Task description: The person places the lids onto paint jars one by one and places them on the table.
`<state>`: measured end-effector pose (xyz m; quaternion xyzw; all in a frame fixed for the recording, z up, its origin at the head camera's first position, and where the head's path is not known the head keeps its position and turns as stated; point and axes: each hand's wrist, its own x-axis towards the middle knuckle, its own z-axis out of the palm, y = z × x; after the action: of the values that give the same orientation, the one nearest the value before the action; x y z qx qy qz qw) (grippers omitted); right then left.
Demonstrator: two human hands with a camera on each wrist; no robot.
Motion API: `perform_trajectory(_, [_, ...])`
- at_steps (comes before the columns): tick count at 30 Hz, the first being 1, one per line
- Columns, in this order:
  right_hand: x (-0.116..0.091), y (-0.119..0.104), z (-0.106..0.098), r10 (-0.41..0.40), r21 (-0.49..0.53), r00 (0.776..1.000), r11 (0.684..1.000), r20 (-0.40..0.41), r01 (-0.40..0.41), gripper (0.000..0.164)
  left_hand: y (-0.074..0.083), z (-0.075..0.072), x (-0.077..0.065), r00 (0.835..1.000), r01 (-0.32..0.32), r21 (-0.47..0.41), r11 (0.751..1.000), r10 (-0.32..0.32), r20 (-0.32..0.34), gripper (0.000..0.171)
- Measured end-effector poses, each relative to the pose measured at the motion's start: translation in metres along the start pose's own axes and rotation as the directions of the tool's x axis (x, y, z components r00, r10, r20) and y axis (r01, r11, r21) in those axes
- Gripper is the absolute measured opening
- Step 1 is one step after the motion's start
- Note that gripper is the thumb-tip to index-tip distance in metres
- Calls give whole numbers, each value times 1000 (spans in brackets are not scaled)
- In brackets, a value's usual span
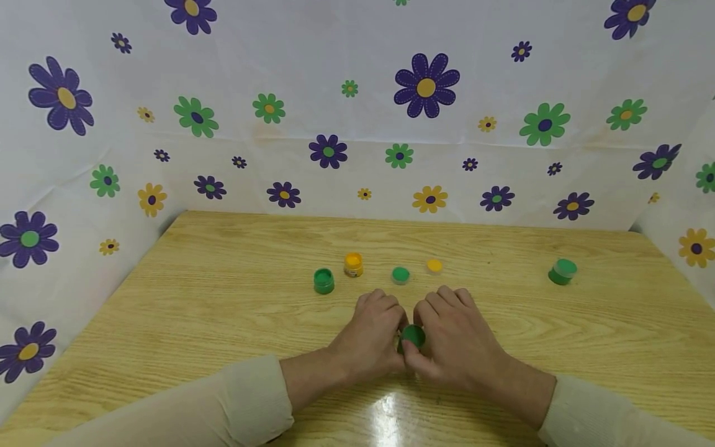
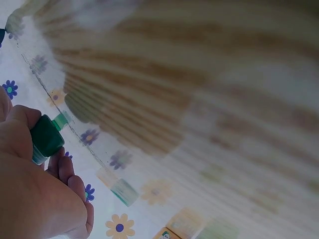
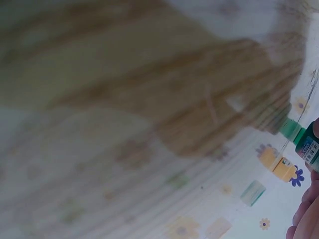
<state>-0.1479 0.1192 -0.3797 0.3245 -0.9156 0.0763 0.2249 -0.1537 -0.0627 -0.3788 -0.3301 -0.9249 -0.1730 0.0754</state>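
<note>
Both hands meet around a small dark green paint jar (image 1: 413, 336) low over the front middle of the table. My left hand (image 1: 373, 335) grips its left side, and in the left wrist view the thumb lies against the jar (image 2: 48, 135) with the fingers on its other side. From the right, my right hand (image 1: 455, 338) holds the same jar, its thumb across the near side. A printed label with a barcode shows on the jar (image 3: 310, 149) in the right wrist view. The fingers partly cover the jar in the head view.
Beyond the hands stand a lidless green paint jar (image 1: 324, 282) and a lidless yellow paint jar (image 1: 354, 266). A green lid (image 1: 400, 275) and a yellow lid (image 1: 434, 266) lie right of them. Another green jar (image 1: 562, 272) stands far right. Flowered cloth (image 1: 357, 118) walls the wooden table (image 1: 223, 310).
</note>
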Motion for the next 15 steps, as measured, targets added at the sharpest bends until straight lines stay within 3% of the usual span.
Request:
perform_trajectory(7, [0,-1,-1,15,-11,1000,1000,15,-15,29,1,-1,0,1000,-8,30,1000,8,7,33])
perform_trajectory(15, [0,-1,0,6,-41,1000,999,0,-6,34,0,0,-1,997,-71,54,996,73,-30,33])
